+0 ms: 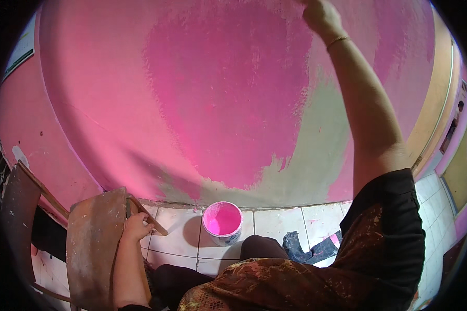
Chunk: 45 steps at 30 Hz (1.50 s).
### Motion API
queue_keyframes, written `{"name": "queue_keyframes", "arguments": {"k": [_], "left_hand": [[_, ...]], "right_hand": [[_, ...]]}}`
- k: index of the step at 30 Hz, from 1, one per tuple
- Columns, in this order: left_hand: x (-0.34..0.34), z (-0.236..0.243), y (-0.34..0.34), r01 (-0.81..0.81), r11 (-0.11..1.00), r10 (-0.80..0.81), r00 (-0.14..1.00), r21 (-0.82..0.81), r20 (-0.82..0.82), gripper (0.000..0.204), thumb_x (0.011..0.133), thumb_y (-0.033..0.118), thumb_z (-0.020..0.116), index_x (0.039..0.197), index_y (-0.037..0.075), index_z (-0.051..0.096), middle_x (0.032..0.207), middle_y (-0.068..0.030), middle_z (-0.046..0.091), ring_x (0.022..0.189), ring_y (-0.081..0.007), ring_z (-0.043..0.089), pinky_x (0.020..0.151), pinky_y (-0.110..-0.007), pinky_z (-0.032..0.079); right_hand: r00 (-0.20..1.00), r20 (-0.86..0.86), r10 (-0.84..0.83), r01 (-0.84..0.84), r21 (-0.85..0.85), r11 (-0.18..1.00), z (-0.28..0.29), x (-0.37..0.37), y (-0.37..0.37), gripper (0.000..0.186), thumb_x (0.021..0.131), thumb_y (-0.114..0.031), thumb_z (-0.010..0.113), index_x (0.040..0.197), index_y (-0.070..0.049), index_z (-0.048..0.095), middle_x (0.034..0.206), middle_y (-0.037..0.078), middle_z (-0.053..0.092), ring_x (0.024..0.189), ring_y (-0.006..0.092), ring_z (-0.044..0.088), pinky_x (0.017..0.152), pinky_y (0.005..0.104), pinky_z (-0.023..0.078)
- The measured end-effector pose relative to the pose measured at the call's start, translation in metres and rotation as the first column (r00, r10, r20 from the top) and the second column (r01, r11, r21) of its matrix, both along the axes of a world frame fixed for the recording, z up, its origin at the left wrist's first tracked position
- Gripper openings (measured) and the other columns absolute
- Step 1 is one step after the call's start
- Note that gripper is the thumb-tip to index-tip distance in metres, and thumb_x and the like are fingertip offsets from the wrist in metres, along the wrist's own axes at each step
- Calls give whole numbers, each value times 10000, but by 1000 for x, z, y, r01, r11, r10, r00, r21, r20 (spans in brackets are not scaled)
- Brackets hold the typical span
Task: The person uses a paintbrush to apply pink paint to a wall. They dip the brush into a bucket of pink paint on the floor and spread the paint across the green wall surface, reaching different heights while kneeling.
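My left hand (pixel 139 226) grips the side edge of a worn wooden chair seat (pixel 91 233) at the lower left. My raised right hand (pixel 320 16) is at the top edge of the picture, fingers curled and partly cut off; what they hold is out of sight. Behind it stands a wall (pixel 228 98) painted in patchy light pink, deeper magenta and grey-green. A white bucket of bright pink paint (pixel 222 222) sits on the floor at the wall's foot, between my left hand and my knee.
The chair's dark backrest (pixel 18 207) stands at the far left. A crumpled black sheet (pixel 303 251) lies on the white tiled floor (pixel 275 225) right of my knee. A tan door-frame edge (pixel 429 119) runs up the right side. A wall hanging (pixel 21 49) shows at the upper left.
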<state>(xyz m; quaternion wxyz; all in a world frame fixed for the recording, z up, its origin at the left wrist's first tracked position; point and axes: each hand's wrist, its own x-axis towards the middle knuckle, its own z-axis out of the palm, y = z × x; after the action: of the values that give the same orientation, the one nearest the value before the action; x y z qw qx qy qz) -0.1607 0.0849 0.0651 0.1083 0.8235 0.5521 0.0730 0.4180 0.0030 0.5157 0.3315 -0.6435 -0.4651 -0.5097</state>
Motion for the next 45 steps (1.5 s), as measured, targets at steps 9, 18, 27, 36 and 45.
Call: {"name": "queue_keyframes", "arguments": {"k": [9, 18, 27, 36, 45], "left_hand": [[0, 16, -15, -68, 995, 70, 997, -77, 20, 490, 710, 297, 757, 1120, 58, 638, 1004, -135, 687, 991, -289, 643, 868, -383, 498], [-3, 6, -4, -41, 998, 41, 999, -52, -14, 436, 705, 303, 741, 1074, 86, 660, 1030, -132, 676, 932, -287, 644, 839, -393, 503], [-6, 7, -5, -81, 990, 86, 996, -118, 39, 453, 708, 298, 748, 1101, 95, 649, 1072, -121, 671, 1017, -299, 628, 872, -400, 496], [-12, 2, -4, -77, 995, 81, 995, -62, 51, 396, 691, 271, 741, 1037, 93, 668, 1001, -121, 685, 977, -308, 639, 856, -399, 505], [-15, -6, 1, -27, 998, 32, 997, -61, 76, 417, 685, 290, 745, 1033, 77, 665, 1020, -149, 673, 983, -330, 632, 852, -424, 503]], "right_hand": [[960, -154, -235, 68, -683, 727, -140, -56, -52, 436, 833, 32, 418, 1148, -145, 661, 859, 165, 685, 718, 276, 675, 625, 384, 538], [994, 10, 109, -110, 62, 992, -6, -52, -28, 355, 854, -95, 465, 1137, -186, 659, 963, 142, 684, 841, 312, 661, 745, 413, 529], [979, -120, -166, 84, -506, 859, -107, -73, -29, 248, 874, -63, 436, 972, 7, 652, 831, 216, 666, 793, 332, 672, 659, 418, 539], [991, -71, 115, -114, 15, 993, -5, -108, -45, 339, 817, -55, 465, 1033, -168, 701, 1002, 156, 674, 933, 338, 644, 784, 430, 524], [965, -91, -247, 149, -585, 798, -58, -109, -20, 330, 834, -51, 507, 1117, -102, 670, 867, 141, 676, 713, 272, 647, 694, 386, 537]]}}
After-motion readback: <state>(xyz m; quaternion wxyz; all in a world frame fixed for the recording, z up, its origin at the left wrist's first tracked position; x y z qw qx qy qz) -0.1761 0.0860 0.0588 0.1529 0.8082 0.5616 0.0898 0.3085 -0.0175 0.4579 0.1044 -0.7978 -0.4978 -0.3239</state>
